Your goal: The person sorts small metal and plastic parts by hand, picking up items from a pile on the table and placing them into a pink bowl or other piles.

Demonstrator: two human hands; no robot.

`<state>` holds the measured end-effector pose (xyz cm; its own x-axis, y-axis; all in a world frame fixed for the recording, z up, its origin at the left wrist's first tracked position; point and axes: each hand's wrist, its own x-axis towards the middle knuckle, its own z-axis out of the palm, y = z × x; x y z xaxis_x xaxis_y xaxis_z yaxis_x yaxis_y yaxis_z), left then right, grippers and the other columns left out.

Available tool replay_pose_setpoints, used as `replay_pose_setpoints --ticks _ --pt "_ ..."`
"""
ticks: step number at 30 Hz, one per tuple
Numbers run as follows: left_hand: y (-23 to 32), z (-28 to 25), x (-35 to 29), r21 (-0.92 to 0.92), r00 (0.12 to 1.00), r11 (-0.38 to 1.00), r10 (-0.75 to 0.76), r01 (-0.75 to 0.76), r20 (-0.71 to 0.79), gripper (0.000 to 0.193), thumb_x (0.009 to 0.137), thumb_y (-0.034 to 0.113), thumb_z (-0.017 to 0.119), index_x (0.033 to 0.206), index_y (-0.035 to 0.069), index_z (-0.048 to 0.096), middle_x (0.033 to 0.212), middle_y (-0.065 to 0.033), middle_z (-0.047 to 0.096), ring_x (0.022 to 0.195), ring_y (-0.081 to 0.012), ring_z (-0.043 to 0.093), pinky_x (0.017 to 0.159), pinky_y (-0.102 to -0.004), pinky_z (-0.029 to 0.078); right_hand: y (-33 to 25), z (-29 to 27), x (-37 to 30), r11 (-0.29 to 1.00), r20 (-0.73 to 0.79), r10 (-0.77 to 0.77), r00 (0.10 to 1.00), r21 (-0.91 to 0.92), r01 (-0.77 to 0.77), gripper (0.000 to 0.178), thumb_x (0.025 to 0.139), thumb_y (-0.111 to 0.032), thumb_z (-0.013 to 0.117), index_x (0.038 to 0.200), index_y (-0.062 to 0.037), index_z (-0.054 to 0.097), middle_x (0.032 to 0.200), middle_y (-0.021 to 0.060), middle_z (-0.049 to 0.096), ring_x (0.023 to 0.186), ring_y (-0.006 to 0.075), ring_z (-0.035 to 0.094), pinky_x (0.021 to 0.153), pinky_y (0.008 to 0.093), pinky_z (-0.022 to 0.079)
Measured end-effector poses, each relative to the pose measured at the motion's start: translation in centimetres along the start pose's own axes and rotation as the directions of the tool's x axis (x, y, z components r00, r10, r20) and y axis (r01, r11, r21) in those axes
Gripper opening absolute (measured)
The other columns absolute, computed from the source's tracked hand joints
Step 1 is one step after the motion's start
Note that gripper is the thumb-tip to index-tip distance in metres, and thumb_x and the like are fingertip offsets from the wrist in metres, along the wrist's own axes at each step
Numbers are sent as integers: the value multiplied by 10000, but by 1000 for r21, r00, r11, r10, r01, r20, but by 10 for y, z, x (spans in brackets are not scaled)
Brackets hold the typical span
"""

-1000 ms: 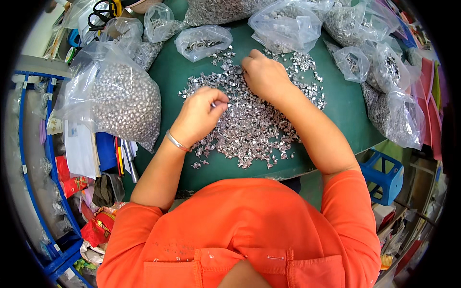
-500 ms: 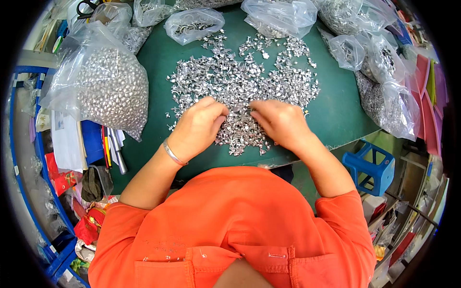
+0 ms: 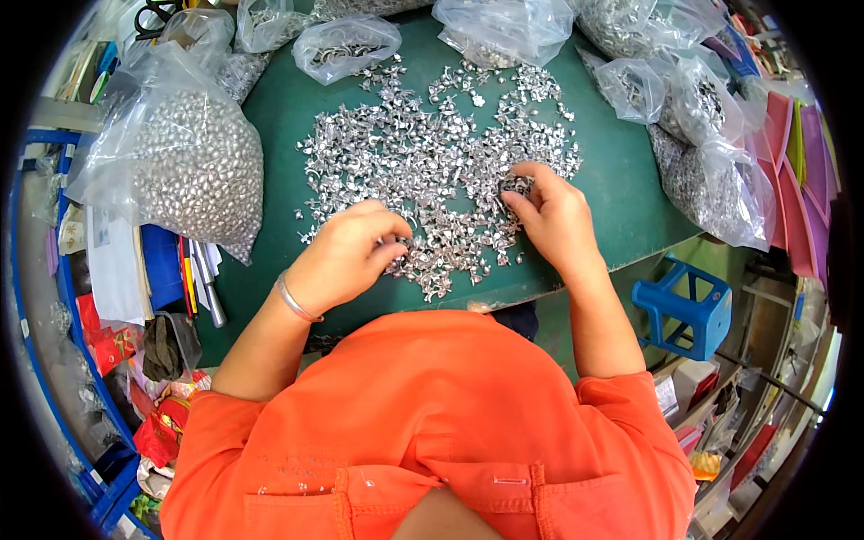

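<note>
A broad pile of small silvery metal pieces (image 3: 387,162), some with curved stems, lies spread over the green table (image 3: 621,202). At its near left edge is my left hand (image 3: 346,252), fingers curled and thumb drawn toward the index fingertip; whatever sits between them is too small to make out. On the pile's right side rests my right hand (image 3: 553,216), its thumb and index finger apart, with metal pieces showing in the gap. The undersides of both hands are hidden. A metal bangle (image 3: 297,299) circles my left wrist.
A large clear bag of silvery beads (image 3: 193,166) stands at the left. Smaller open bags (image 3: 346,49) line the far side, and filled bags (image 3: 711,180) sit at the right. Beyond the table's right edge is a blue stool (image 3: 684,306); pens (image 3: 191,274) lie at left.
My hands have moved apart: the left toward me and slightly left, the right outward and a little farther away. More of the pile's middle shows. The view has shifted slightly.
</note>
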<state>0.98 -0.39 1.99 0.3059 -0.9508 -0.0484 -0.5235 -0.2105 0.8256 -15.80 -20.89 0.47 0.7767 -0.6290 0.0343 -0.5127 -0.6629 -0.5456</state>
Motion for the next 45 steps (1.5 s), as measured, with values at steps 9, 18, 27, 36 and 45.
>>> replay_pose_setpoints --ticks 9,18,27,36,45 --pt "-28 -10 -6 323 939 945 156 -52 -306 159 760 -47 621 910 3 600 828 -133 569 725 -273 583 639 -332 474 7 -2 -2 987 -106 -132 986 -105 121 159 790 -170 666 929 -107 622 751 98 625 692 308 620 601 403 490" --pt "-32 -14 -9 220 908 975 61 35 -415 151 782 -39 603 926 4 616 811 -123 570 695 -252 581 621 -321 467 20 -5 0 965 -33 -125 992 226 129 79 810 -62 633 882 -49 604 757 53 563 644 198 551 570 315 444" --pt "-51 -21 23 298 913 955 110 13 -394 164 728 -10 683 878 -1 617 808 -116 548 691 -263 574 633 -332 467 6 -20 -3 76 378 108 919 919 -387 102 891 -108 510 838 -21 518 643 31 473 504 96 405 432 206 314" --pt "-34 -29 18 65 952 993 -74 98 -297 168 704 41 733 811 6 608 786 -97 578 681 -196 593 607 -310 468 -74 49 68 872 87 -426 900 304 384 163 809 -170 617 904 -42 653 831 175 646 769 324 633 684 410 497" --pt "-33 -36 -4 -661 906 707 -411 249 -98 134 800 22 682 848 31 557 723 -15 596 575 -50 535 495 -182 431 -88 51 83 904 242 -393 887 277 326 196 762 -200 670 822 -28 600 796 179 629 743 348 616 657 421 481"
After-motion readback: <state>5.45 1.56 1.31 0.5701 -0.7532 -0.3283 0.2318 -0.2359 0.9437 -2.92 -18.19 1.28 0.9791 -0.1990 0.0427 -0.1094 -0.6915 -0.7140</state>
